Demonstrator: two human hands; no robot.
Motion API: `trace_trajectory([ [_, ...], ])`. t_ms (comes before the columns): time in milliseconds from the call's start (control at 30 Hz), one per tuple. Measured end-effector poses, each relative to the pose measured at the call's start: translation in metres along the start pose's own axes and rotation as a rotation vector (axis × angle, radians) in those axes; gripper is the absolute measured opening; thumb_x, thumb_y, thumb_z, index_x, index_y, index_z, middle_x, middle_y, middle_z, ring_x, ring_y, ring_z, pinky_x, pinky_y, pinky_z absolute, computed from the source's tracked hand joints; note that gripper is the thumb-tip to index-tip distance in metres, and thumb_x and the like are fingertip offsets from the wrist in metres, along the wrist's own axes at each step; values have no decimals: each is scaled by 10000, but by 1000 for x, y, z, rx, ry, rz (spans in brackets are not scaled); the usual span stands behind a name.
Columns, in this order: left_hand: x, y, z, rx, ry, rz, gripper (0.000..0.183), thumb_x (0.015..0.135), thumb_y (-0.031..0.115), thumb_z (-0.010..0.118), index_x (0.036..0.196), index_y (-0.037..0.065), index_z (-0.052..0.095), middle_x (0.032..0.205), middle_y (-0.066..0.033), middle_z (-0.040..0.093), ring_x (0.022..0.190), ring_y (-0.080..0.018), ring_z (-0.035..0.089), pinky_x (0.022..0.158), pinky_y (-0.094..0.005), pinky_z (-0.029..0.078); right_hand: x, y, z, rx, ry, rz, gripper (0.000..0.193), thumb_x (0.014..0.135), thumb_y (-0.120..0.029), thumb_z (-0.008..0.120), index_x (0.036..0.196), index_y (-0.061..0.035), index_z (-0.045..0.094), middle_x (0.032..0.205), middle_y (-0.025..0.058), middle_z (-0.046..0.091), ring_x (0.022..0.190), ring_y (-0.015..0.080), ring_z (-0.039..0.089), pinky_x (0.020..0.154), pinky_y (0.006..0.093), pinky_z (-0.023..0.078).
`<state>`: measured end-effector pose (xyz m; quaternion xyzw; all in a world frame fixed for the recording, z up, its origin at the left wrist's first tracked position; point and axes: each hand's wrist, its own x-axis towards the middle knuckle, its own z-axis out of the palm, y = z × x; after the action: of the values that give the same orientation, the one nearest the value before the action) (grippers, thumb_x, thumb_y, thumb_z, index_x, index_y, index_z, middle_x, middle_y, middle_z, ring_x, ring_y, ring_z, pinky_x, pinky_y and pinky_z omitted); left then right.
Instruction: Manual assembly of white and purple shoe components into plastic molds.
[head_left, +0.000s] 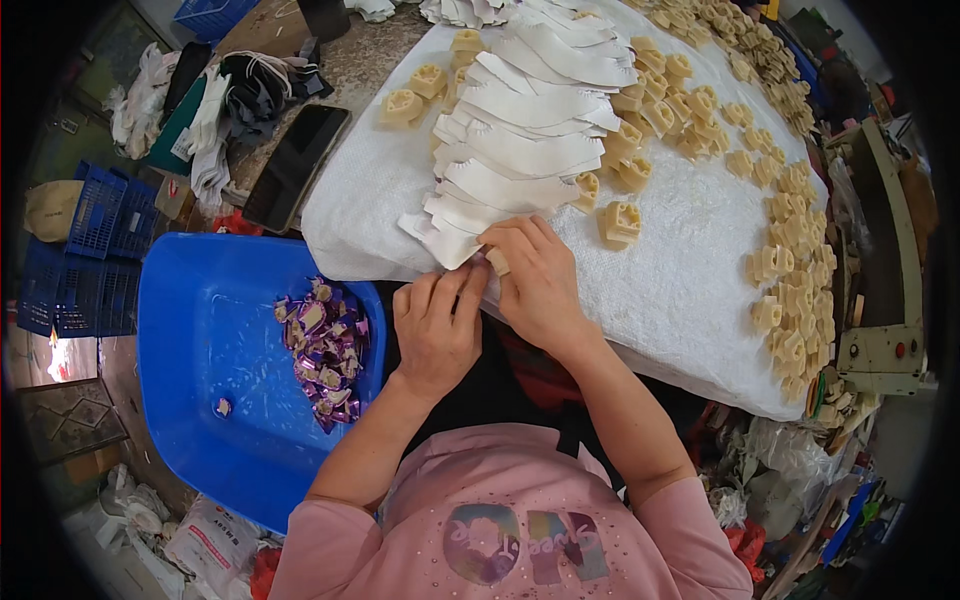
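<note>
At the near edge of the white-covered table, my two hands meet in front of an overlapping row of curved white strips (540,150). My right hand (535,285) is closed around a small beige moulded piece (497,262), most of it hidden by the fingers. Bent fingers of my left hand (437,325) press together just below the lowest strip; what they grip, if anything, is hidden. Just beyond my right hand lies a loose beige hollow piece (620,224). More beige pieces (650,110) are heaped along the right side of the strips.
A blue tub (215,350) stands at my left, with a pile of purple-and-beige pieces (325,345) along its right side. A dark phone (297,165) lies by the white cloth (680,300). Many beige pieces (795,290) line the right edge. Blue crates (85,260) stand far left.
</note>
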<state>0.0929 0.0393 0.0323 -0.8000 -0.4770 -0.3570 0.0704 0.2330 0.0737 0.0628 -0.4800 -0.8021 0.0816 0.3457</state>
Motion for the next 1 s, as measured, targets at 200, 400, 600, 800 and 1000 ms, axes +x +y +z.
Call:
trace_trajectory([
  [200,5,1,-4,-33,-46,-8,450,654,-1,615,1099,63,605,999,-58,546,848,-236,496,729,-369,361,-8,1,-5,265,347,111,296,707,116,519,973,-5,564,977,155,583,885,329,569,749,358,473],
  [400,9,9,-6,-256,-77,-256,426,632,-72,621,1045,26,586,895,-138,453,856,-301,447,755,-397,375,-16,6,-64,431,698,313,153,907,-2,443,1028,18,533,1000,114,575,873,150,553,728,265,462],
  [600,19,13,-19,-383,-10,-282,357,725,-67,590,1074,11,588,761,-92,464,667,-214,472,616,-304,407,-43,31,-98,10,534,168,194,766,58,597,936,-28,563,974,137,600,838,260,558,732,341,452],
  [800,28,49,-31,-1024,-266,-282,316,903,175,514,1112,-55,565,767,-64,543,646,-136,494,572,-259,408,-53,9,-90,-248,403,25,246,647,6,649,869,-54,563,951,110,593,846,287,540,715,398,424],
  [1000,23,60,-5,-1544,-528,-805,364,994,258,385,1062,-49,568,847,-86,604,650,-142,538,549,-256,424,-58,-3,-90,-115,138,-34,240,645,-87,670,865,-67,573,1010,91,572,912,296,529,802,423,392],
])
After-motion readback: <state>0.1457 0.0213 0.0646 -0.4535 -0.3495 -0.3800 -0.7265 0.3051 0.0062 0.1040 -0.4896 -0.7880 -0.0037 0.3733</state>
